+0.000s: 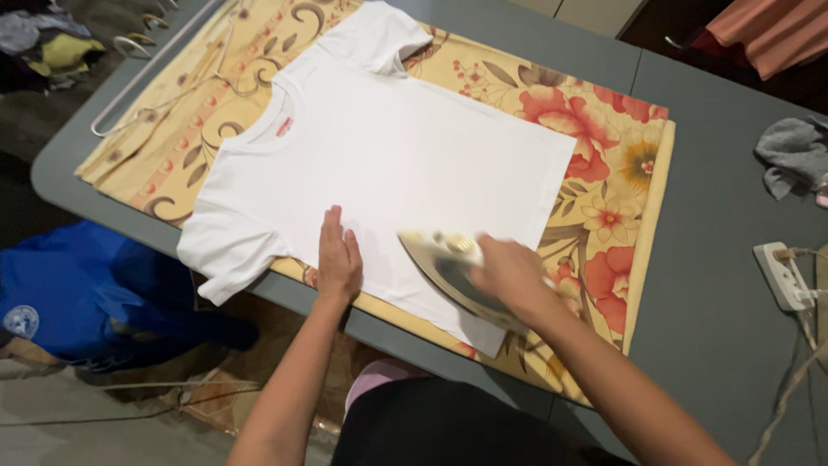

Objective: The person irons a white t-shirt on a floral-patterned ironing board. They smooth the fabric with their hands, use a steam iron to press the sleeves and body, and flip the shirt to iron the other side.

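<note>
I see a grey table (716, 285) filling most of the view, its rounded corner at far left. Over it lies a yellow floral cloth (604, 173) with red blooms toward the right. On that cloth a white T-shirt (405, 155) is spread flat, collar to the left, one sleeve hanging off the near edge. To the left, on the floor, I make out a blue garment (78, 289); farther left is a small heap of clothes (52, 47). A grey rag (793, 155) sits on the table at far right, with a white power strip (783, 274) nearer. My right hand (513, 276) is clenched around the handle of an iron (448, 267), blurred, resting on the shirt's near hem. My left hand (338, 259) lies flat and released, fingers together, pressing the shirt just left of the iron.
</note>
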